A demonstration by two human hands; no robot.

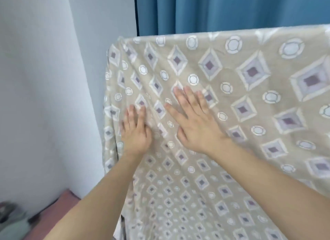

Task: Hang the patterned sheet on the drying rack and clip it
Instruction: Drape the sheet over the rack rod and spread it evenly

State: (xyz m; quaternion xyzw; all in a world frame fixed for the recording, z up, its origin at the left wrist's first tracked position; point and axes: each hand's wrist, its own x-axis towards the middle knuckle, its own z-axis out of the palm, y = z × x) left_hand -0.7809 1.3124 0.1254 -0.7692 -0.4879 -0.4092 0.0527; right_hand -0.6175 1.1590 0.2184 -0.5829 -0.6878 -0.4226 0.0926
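The patterned sheet (pixel 250 100), beige with white diamonds and circles, hangs draped over a rack that it hides completely; only its straight top edge shows the bar beneath. My left hand (pixel 135 132) lies flat on the cloth near the sheet's left edge, fingers straight and pointing up. My right hand (pixel 192 120) presses flat on the cloth just to the right, fingers spread. Diagonal folds run between and above both hands. No clip is in view.
A white wall (pixel 44 78) stands close on the left. A blue curtain (pixel 232 9) hangs behind the rack. At the bottom left lies a pinkish surface (pixel 59 213) with blurred dark and pale-green items (pixel 12 220).
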